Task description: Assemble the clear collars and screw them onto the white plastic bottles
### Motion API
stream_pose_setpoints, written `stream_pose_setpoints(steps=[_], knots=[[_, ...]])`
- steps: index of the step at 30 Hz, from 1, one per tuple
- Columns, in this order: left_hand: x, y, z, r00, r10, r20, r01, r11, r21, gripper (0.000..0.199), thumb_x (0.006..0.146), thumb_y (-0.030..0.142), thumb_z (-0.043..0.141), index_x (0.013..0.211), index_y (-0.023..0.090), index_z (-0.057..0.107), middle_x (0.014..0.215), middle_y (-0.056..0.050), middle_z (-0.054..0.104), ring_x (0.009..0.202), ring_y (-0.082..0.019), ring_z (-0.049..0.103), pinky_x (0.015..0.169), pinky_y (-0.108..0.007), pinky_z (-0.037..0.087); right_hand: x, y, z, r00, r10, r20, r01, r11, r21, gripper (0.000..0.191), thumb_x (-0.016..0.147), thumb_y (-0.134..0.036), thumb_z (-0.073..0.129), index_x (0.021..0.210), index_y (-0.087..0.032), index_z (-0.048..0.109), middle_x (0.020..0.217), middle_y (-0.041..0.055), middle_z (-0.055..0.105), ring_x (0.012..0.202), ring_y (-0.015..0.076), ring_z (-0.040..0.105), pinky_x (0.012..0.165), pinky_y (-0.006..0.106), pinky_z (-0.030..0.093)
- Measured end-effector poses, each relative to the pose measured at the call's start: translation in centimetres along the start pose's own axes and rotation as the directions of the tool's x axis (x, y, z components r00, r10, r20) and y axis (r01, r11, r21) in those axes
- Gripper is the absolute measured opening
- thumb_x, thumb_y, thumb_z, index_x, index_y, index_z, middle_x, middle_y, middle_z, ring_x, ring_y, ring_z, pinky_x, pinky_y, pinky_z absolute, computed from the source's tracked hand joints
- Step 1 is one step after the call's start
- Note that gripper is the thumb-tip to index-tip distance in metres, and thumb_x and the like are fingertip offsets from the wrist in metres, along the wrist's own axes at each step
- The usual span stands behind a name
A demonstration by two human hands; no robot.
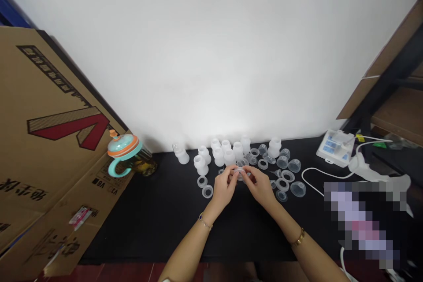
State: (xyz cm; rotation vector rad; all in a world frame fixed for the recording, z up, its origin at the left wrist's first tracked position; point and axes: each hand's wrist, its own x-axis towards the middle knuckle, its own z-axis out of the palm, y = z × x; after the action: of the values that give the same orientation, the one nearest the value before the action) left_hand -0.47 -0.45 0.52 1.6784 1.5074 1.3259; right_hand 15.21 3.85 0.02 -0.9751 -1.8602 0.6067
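My left hand (225, 185) and my right hand (261, 183) meet over the black table, their fingers closed around a small clear plastic ring (239, 169). Just behind them stand several white bottles (201, 165). One bottle with a clear cap (180, 153) is apart on the left. Two translucent rings (207, 191) lie left of my left hand. To the right of my right hand are several rings (282, 184) and clear dome caps (298, 189). The fingers partly hide the ring and the parts behind it.
A teal-lidded jug (132, 156) stands at the left beside a large cardboard box (49, 141). On the right are a white plastic case (335, 147), a white cable (312, 169) and a crumpled white bag (380, 176). A white wall (211, 53) rises behind the black table (148, 229).
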Motion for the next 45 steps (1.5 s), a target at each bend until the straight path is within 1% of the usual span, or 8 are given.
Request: stream_pose_setpoints(steps=[7, 15, 18, 27, 35, 39, 45], knots=[[-0.09, 0.21, -0.03, 1.0, -0.007, 0.011, 0.007, 1.0, -0.016, 0.031, 0.102, 0.043, 0.048, 0.112, 0.019, 0.065, 0.079, -0.001, 0.071, 0.062, -0.015, 0.065, 0.063, -0.025, 0.047, -0.09, 0.14, 0.1, 1.0, -0.009, 0.008, 0.01, 1.0, -0.01, 0.027, 0.097, -0.04, 0.052, 0.099, -0.02, 0.07, 0.084, 0.0052, 0.075, 0.057, 0.0157, 0.062, 0.054, 0.025, 0.049], [-0.12, -0.05, 0.09, 1.0, -0.018, 0.003, 0.018, 1.0, 0.001, 0.035, 0.101, 0.047, 0.046, 0.111, 0.02, 0.067, 0.078, -0.001, 0.072, 0.061, -0.015, 0.064, 0.061, -0.025, 0.047, -0.08, 0.18, 0.07, 1.0, -0.005, 0.03, 0.005, 1.0, -0.016, 0.027, 0.098, -0.04, 0.051, 0.099, -0.02, 0.069, 0.085, 0.0052, 0.074, 0.059, 0.0161, 0.063, 0.055, 0.026, 0.049], [-0.14, -0.14, 0.11, 1.0, -0.011, 0.003, 0.011, 1.0, 0.012, 0.035, 0.102, 0.047, 0.046, 0.111, 0.02, 0.067, 0.078, -0.001, 0.071, 0.06, -0.015, 0.064, 0.061, -0.025, 0.047, -0.1, 0.17, 0.09, 0.999, -0.008, 0.037, 0.009, 1.0, -0.023, 0.026, 0.098, -0.039, 0.051, 0.099, -0.02, 0.069, 0.085, 0.0047, 0.074, 0.059, 0.0158, 0.063, 0.057, 0.026, 0.049], [-0.12, -0.01, 0.06, 1.0, -0.007, 0.003, 0.007, 1.0, 0.015, 0.036, 0.102, 0.047, 0.045, 0.111, 0.02, 0.067, 0.074, 0.0, 0.069, 0.06, -0.015, 0.064, 0.06, -0.025, 0.046, -0.11, 0.12, 0.1, 0.999, 0.002, 0.042, -0.001, 1.0, -0.021, 0.027, 0.098, -0.04, 0.05, 0.098, -0.021, 0.068, 0.084, 0.0047, 0.074, 0.059, 0.0161, 0.063, 0.056, 0.026, 0.049], [-0.14, 0.14, 0.07, 1.0, 0.001, 0.008, -0.001, 1.0, 0.015, 0.036, 0.102, 0.047, 0.045, 0.112, 0.02, 0.067, 0.076, -0.001, 0.07, 0.06, -0.015, 0.063, 0.06, -0.025, 0.047, -0.05, 0.03, 0.03, 1.0, -0.009, 0.026, 0.01, 0.999, -0.031, 0.029, 0.098, -0.042, 0.05, 0.097, -0.021, 0.07, 0.083, 0.0051, 0.075, 0.058, 0.0165, 0.064, 0.055, 0.026, 0.049], [-0.18, 0.2, 0.13, 1.0, 0.012, 0.004, -0.012, 1.0, 0.011, 0.035, 0.102, 0.045, 0.046, 0.115, 0.02, 0.066, 0.081, -0.002, 0.071, 0.06, -0.015, 0.063, 0.06, -0.025, 0.048, -0.03, 0.19, 0.02, 1.0, -0.011, 0.006, 0.011, 1.0, -0.029, 0.029, 0.098, -0.041, 0.05, 0.097, -0.021, 0.07, 0.083, 0.0052, 0.075, 0.057, 0.0165, 0.063, 0.055, 0.027, 0.05], [-0.24, 0.07, 0.15, 0.999, 0.02, 0.027, -0.021, 0.999, 0.034, 0.032, 0.101, 0.041, 0.046, 0.119, 0.02, 0.063, 0.082, -0.003, 0.07, 0.063, -0.015, 0.062, 0.055, -0.022, 0.045, -0.23, 0.28, -0.06, 1.0, 0.007, 0.0, -0.007, 1.0, 0.026, 0.024, 0.096, -0.037, 0.054, 0.102, -0.02, 0.07, 0.085, 0.0049, 0.074, 0.057, 0.0162, 0.062, 0.053, 0.026, 0.049]])
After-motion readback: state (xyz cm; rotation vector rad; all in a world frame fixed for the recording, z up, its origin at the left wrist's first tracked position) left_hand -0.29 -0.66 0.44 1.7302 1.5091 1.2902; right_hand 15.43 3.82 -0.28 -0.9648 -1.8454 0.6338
